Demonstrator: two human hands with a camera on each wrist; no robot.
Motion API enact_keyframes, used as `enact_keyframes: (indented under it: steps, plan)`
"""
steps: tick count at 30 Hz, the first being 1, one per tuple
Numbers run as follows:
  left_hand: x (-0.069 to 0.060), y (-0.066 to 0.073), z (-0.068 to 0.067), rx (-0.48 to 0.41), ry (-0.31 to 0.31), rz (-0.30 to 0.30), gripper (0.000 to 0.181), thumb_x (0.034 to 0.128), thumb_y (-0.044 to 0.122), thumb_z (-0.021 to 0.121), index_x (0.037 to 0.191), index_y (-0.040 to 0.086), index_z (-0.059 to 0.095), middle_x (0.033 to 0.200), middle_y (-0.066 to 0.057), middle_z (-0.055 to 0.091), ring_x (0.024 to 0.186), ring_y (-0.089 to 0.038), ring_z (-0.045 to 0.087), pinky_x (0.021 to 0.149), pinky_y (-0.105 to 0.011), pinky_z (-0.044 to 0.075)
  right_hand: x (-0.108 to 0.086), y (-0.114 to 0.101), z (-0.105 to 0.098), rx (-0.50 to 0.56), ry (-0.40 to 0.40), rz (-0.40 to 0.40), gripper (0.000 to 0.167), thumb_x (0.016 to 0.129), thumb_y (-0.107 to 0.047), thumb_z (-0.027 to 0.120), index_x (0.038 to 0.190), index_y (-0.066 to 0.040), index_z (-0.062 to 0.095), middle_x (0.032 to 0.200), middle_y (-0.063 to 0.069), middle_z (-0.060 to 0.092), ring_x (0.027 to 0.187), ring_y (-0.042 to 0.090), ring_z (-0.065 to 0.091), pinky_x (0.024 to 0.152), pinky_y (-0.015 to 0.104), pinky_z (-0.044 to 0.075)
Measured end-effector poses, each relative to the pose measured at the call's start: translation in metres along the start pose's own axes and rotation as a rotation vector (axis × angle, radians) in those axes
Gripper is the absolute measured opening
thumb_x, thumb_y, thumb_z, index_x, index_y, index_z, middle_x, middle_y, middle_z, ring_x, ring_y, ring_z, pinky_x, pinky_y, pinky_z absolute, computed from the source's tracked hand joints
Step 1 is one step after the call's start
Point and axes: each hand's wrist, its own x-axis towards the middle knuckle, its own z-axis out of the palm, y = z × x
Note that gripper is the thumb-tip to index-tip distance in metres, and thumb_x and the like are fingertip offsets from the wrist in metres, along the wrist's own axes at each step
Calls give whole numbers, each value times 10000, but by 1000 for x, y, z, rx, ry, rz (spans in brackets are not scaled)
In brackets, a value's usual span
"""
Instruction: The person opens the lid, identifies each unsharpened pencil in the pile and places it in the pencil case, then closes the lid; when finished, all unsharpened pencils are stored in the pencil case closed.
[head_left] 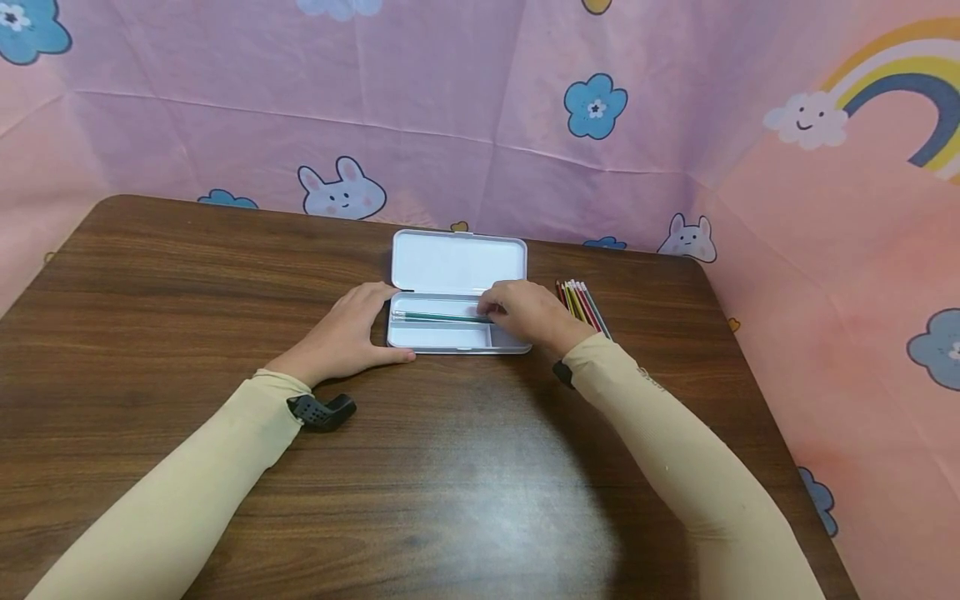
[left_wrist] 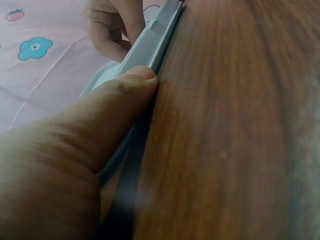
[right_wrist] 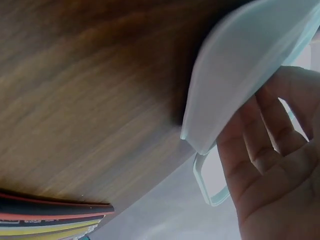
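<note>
Green pencils (head_left: 442,317), probably light, stiff and slick, best pinched mid-shaft, lie in a white case (head_left: 438,337) at frame centre, the left hand (head_left: 348,333) gripping its left end, though whether the right hand (head_left: 528,312) pinches them cannot be told.

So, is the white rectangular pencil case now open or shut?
Open. The white rectangular pencil case has its lid turned back, its compartments show, and at least one slim green pencil lies inside.
</note>
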Motion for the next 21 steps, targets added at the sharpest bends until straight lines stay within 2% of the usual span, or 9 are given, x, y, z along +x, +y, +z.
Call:
enact_keyframes:
  steps: [4, 9, 14, 21]
  plan:
    - [0, 1, 1, 4, -3, -2, 1032, 814, 645, 794, 1571, 80, 377, 1604, -131, 370, 1494, -343, 303, 1220, -582, 254, -5, 0, -2, -1, 19, 0, 208, 1028, -146, 653, 1194, -161, 777, 1172, -2, 728, 1049, 148, 663, 916, 371, 557]
    - [1, 2, 2, 5, -4, -1, 1023, 816, 635, 799, 1568, 81, 383, 1601, -135, 373, 1492, -345, 306, 1219, -582, 254, -22, 6, -8, 21, 94, -37, 210, 1009, -132, 673, 1200, -122, 759, 1139, 27, 709, 977, 169, 655, 844, 356, 564]
    - [2, 2, 2, 3, -7, -1, 1026, 818, 639, 794, 1572, 83, 378, 1607, -136, 366, 1496, -348, 299, 1220, -586, 247, -46, 23, -13, 55, 172, -38, 246, 986, -117, 697, 1230, -94, 720, 1158, 69, 662, 964, 187, 664, 808, 355, 576]
    - [0, 0, -1, 4, -12, -9, 1054, 820, 667, 773, 1590, 86, 350, 1626, -136, 341, 1513, -359, 274, 1225, -606, 225, -79, 51, -22, 116, 258, 21, 274, 978, -95, 704, 1251, -67, 696, 1179, 97, 640, 973, 237, 649, 790, 392, 569]
